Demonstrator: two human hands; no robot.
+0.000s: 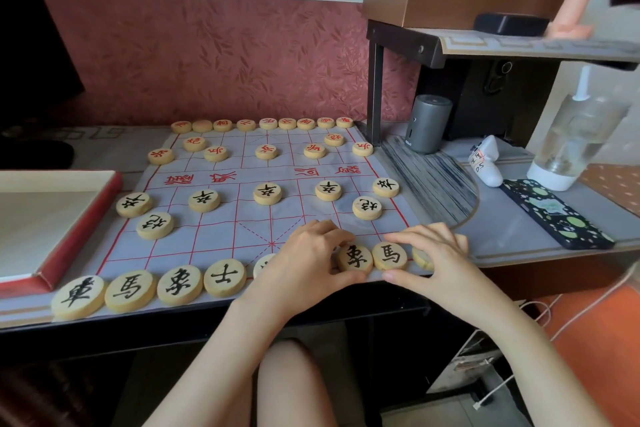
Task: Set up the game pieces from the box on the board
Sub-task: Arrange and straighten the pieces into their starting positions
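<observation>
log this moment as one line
stage: near back row | left hand: pinches elephant piece | right hand: pinches horse piece | board: red pieces on far side | box: left of board

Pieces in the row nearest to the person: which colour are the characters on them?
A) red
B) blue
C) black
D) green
C: the near-row pieces bear black characters, whereas the far-row pieces bear red ones.

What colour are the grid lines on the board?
Red, on the pale board; seen in head view.
</observation>
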